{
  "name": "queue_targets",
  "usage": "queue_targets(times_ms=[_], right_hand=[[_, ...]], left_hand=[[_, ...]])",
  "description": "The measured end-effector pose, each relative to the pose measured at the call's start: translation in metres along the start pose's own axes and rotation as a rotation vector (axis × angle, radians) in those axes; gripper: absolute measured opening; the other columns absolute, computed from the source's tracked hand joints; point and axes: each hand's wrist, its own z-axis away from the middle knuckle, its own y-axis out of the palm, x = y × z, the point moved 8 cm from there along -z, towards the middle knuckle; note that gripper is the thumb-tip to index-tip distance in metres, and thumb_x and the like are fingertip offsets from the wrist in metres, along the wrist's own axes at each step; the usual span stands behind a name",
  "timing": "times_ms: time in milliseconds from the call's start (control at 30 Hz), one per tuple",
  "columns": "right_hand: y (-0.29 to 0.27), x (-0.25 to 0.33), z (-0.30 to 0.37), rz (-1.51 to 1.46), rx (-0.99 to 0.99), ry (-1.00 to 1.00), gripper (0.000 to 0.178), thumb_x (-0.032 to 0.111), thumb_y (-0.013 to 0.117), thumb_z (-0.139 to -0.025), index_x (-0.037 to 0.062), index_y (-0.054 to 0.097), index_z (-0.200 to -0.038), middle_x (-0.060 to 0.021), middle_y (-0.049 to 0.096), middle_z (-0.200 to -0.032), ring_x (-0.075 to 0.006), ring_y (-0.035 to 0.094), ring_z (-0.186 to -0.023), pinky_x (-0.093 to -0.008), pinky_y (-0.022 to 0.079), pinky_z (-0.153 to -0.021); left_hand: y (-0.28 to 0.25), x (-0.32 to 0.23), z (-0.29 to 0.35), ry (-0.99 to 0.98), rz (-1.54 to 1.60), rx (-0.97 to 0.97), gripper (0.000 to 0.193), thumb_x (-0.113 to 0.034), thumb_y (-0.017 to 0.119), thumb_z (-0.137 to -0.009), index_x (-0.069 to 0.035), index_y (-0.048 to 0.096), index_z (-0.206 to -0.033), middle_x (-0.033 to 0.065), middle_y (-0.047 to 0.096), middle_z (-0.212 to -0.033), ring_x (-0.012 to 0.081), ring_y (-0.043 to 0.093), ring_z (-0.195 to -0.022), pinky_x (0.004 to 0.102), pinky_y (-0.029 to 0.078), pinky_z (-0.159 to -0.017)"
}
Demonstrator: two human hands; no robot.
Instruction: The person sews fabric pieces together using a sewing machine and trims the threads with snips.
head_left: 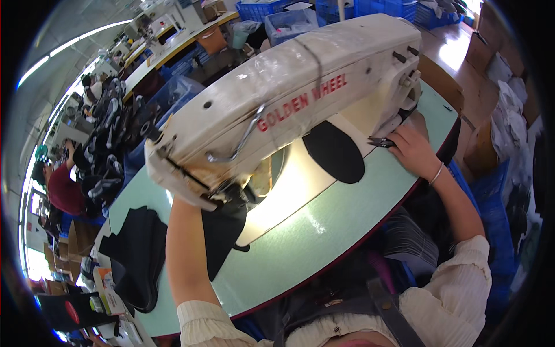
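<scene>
A white industrial sewing machine [289, 98] with red lettering stretches across the pale green table [300, 254]. My left forearm [189, 260] reaches up to the needle end, where the machine head hides the hand and its fingers. Beside that arm, a black fabric piece [222, 240] lies partly under the machine head. My right hand [413, 151] rests on the table near the machine's pillar, closed around small dark thread snips [381, 142] whose tips point left. A black oval piece [335, 151] lies flat on the lit machine bed, left of the snips.
Black sewn pieces [136, 257] are stacked on the table's left side. Blue crates and plastic bags [511, 115] stand at the right. Further off are worktables, blue bins [289, 26] and a person in a dark red top [63, 188].
</scene>
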Motion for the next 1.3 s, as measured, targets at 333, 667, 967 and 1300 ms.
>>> queue_targets(times_ms=[333,667,967,1300], right_hand=[[0.01,0.084,-0.082,-0.475,-0.089,-0.07,0.021,0.008,0.06,-0.084,0.0021,0.054,-0.102,-0.016,0.059,-0.096,-0.0348,0.059,-0.093,-0.0436,0.048,-0.08],[0.025,0.131,-0.14,-0.215,-0.244,-0.351,0.023,0.013,0.057,-0.086,0.0046,0.058,-0.107,-0.0103,0.059,-0.097,-0.028,0.062,-0.089,-0.0392,0.053,-0.076],[0.026,0.121,-0.149,-0.414,-0.295,-0.278,0.021,0.015,0.054,-0.091,0.0025,0.059,-0.107,-0.0143,0.06,-0.105,-0.0316,0.061,-0.095,-0.0416,0.051,-0.083],[0.023,0.134,-0.16,-0.609,-0.228,-0.264,0.017,0.011,0.053,-0.089,0.0024,0.059,-0.104,-0.0168,0.061,-0.102,-0.0324,0.06,-0.092,-0.0427,0.049,-0.082]], left_hand=[[-0.003,0.005,0.007,-0.01,-0.136,0.004,0.021,-0.018,0.062,-0.086,-0.002,0.065,-0.1,0.0123,0.064,-0.111,0.0284,0.057,-0.108,0.0391,0.043,-0.089],[0.001,0.002,0.008,0.035,-0.246,0.01,0.02,-0.021,0.062,-0.085,-0.003,0.067,-0.095,0.0112,0.063,-0.111,0.0272,0.055,-0.108,0.0392,0.042,-0.087],[0.003,-0.003,0.005,0.087,-0.355,0.011,0.02,-0.023,0.063,-0.084,-0.005,0.068,-0.091,0.0102,0.062,-0.111,0.0261,0.054,-0.107,0.0393,0.042,-0.085],[0.007,-0.012,-0.002,0.159,-0.486,0.016,0.021,-0.026,0.064,-0.083,-0.006,0.069,-0.086,0.0091,0.062,-0.111,0.0249,0.053,-0.107,0.0394,0.041,-0.083]])
